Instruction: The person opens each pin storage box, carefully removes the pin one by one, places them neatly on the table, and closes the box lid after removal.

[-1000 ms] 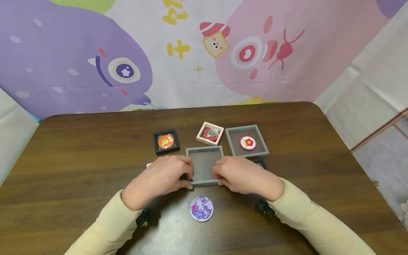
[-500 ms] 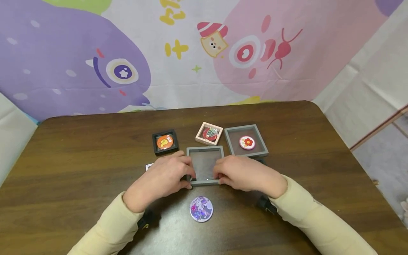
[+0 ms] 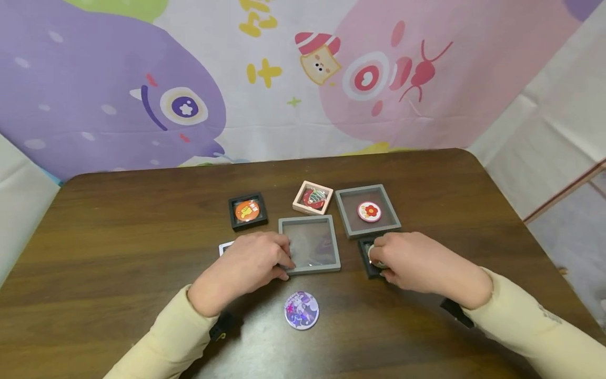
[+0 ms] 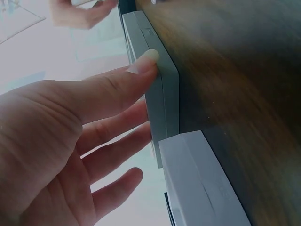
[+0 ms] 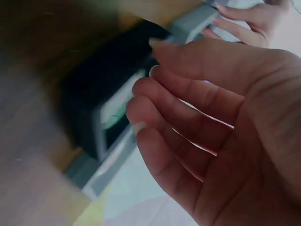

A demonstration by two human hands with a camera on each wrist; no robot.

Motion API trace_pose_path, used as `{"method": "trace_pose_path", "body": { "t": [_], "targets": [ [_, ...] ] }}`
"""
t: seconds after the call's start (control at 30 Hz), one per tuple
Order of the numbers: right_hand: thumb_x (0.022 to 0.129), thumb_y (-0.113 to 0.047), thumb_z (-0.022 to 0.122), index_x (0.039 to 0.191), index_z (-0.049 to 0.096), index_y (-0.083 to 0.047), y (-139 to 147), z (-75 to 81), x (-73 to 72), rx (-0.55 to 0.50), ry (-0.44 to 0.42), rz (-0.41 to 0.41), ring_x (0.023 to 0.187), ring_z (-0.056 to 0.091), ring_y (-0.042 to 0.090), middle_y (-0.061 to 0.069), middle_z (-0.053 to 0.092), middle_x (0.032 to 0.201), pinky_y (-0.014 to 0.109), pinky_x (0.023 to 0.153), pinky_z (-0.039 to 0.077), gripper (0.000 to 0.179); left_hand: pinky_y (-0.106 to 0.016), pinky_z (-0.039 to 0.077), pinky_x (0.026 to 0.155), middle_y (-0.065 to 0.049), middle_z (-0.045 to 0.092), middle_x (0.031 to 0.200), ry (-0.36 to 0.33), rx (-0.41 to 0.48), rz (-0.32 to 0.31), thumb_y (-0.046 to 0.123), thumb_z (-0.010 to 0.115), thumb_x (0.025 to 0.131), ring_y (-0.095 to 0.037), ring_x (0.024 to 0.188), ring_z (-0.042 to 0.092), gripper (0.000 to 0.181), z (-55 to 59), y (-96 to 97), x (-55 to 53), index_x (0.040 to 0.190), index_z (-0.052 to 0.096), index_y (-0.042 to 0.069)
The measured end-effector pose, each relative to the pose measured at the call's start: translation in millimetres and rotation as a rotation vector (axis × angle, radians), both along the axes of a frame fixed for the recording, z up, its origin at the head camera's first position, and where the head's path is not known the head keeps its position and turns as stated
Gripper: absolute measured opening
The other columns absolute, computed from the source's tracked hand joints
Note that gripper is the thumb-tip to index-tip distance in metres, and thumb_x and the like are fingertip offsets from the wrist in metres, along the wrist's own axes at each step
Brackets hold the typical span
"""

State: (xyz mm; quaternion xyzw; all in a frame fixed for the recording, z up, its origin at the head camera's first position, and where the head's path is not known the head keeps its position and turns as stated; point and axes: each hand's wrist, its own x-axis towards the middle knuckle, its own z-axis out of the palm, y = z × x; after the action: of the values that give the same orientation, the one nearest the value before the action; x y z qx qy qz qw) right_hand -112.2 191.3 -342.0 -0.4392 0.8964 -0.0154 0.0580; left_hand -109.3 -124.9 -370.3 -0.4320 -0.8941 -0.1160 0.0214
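A square grey display frame (image 3: 310, 245) with a clear pane lies on the table in front of me. My left hand (image 3: 248, 261) pinches its near left corner, the thumb (image 4: 141, 63) on the side edge and fingers over the top. The right hand (image 3: 416, 263) is over a small black display frame (image 3: 366, 258) to the right, covering much of it. Its fingers are loosely curved, and the right wrist view shows the black frame (image 5: 89, 99) blurred beyond the fingertips, with a green and white patch inside. A round purple badge (image 3: 301, 310) lies nearer me.
Behind stand a black frame (image 3: 248, 211) with an orange badge, a pink frame (image 3: 312, 198) with a red and green one, and a larger grey frame (image 3: 347, 210) with a flower badge. A white frame (image 4: 197, 174) is partly hidden beside the left hand.
My right hand has left the grey frame's near right corner and moved right to the small black frame. The left hand keeps its hold, and the grey frame has turned slightly.
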Motion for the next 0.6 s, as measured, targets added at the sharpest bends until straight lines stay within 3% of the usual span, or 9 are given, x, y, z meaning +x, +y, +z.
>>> {"method": "trace_pose_path", "body": {
  "t": [0.13,0.3,0.5,0.6],
  "targets": [
    [0.068,-0.006,0.088,0.072,0.059,-0.018,5,-8.2,0.9,0.017,0.028,0.012,0.063,0.055,0.011,-0.009,0.049,0.070,0.034,0.054,0.051,0.032,-0.030,0.054,0.065,0.012,0.061,0.085,-0.005,0.004,0.002,0.023,0.088,0.074,-0.007,0.077,0.062,0.013,-0.3,-1.8,0.4,0.085,0.081,0.024],
    [0.069,-0.002,0.083,0.068,0.055,-0.020,4,-11.1,-0.7,-0.015,0.049,0.046,0.057,0.050,0.010,-0.010,0.048,0.068,0.032,0.051,0.047,0.033,-0.031,0.055,0.066,0.011,0.061,0.087,-0.008,-0.003,-0.005,0.023,0.088,0.076,-0.007,0.078,0.062,0.013,-1.4,-2.5,0.6,0.087,0.081,0.024],
    [0.071,-0.001,0.076,0.065,0.047,-0.020,-9,6.0,0.3,-0.076,0.052,0.062,0.056,0.038,0.007,-0.012,0.040,0.064,0.027,0.051,0.039,0.035,-0.032,0.055,0.070,0.009,0.063,0.092,-0.037,-0.006,0.002,0.024,0.087,0.077,-0.009,0.082,0.063,0.014,0.2,-2.7,0.2,0.089,0.081,0.021],
    [0.073,-0.004,0.076,0.066,0.049,-0.021,-22,19.8,3.4,-0.107,0.041,0.069,0.057,0.037,0.007,-0.012,0.041,0.066,0.027,0.053,0.038,0.033,-0.035,0.056,0.075,0.006,0.065,0.103,-0.050,0.003,0.046,0.032,0.087,0.078,-0.012,0.091,0.063,0.027,2.6,-0.2,0.6,0.100,0.078,0.019]
  ]
}}
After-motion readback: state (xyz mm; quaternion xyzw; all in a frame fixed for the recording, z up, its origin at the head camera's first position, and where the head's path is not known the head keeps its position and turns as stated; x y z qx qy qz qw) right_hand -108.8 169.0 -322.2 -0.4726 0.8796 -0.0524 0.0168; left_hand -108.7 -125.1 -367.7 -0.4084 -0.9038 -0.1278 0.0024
